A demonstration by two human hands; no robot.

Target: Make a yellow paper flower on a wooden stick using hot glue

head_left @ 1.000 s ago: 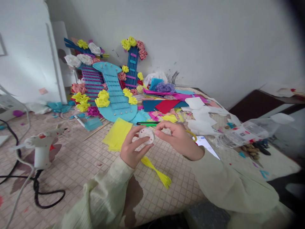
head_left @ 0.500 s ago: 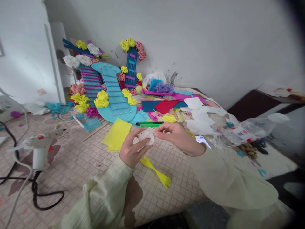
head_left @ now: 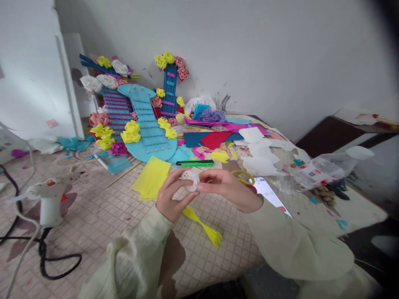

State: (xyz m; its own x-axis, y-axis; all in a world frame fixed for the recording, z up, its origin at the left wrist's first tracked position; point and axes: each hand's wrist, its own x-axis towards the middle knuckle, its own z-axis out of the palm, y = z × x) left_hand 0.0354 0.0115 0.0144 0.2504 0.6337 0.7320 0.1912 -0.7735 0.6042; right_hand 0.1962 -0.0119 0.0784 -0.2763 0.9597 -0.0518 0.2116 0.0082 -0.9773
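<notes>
My left hand (head_left: 172,193) is closed around a small, round white spool (head_left: 190,180), gripping its rim between thumb and fingers. From the other side, my right hand (head_left: 229,187) pinches the spool's right edge with thumb and fingertips; any thread there is too fine to make out. Below the hands lies a yellow crepe paper strip (head_left: 204,227), pinched in the middle and fringed at one end. Yellow paper sheets (head_left: 151,178) rest just left of the hands. Behind the spool is a green utility knife (head_left: 195,163).
A glue gun (head_left: 51,199) with cables stands at left. Paper-flower-decorated guitar shapes (head_left: 149,124) lean at the back. Scissors (head_left: 246,177) and a lit phone (head_left: 271,197) lie beside my right wrist, with a plastic bottle (head_left: 324,170) farther right. Coloured paper scraps (head_left: 218,141) cover the back.
My right hand has come in against the spool's edge, and the spool has turned slightly in my left fingers. More of the phone and scissors shows now. The view has shifted a little.
</notes>
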